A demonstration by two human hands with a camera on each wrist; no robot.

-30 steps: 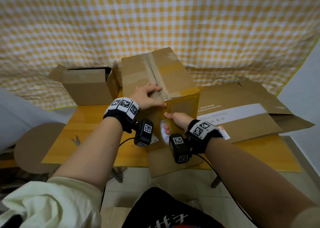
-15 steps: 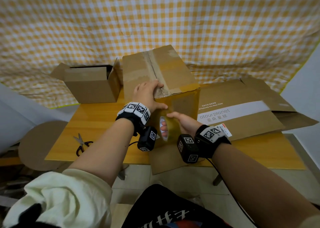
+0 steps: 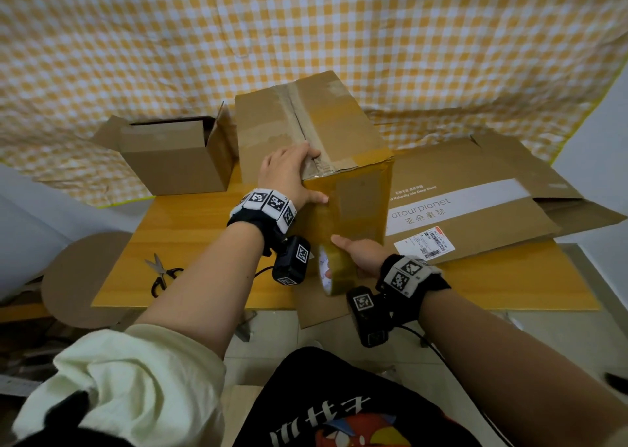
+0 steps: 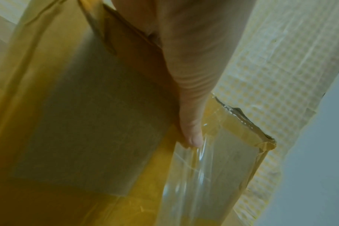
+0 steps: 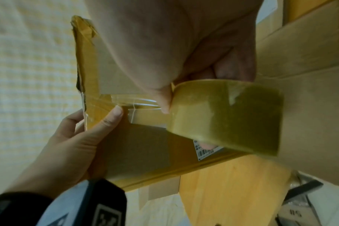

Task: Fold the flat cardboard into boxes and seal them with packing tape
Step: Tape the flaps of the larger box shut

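The box [image 3: 316, 161] is pinned at its near top edge by the left hand [image 3: 289, 178], fingers flat, thumb on the front. Below that hold, the tape roll [image 3: 334, 273] has been drawn further down the front since a second ago, clasped in the right hand [image 3: 362, 259]; the seal is judged nearly run. Right of the roll, "atourplanet" is read on the flat cardboard [image 3: 475, 205], above a barcode label [image 3: 424, 244].

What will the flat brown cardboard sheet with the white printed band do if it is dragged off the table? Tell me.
The flat brown cardboard sheet would probably slide easily, since it lies unfolded on the smooth wooden table. It would likely bend at its creases, with loose flaps hanging past the table's right edge. It looks light for its size.
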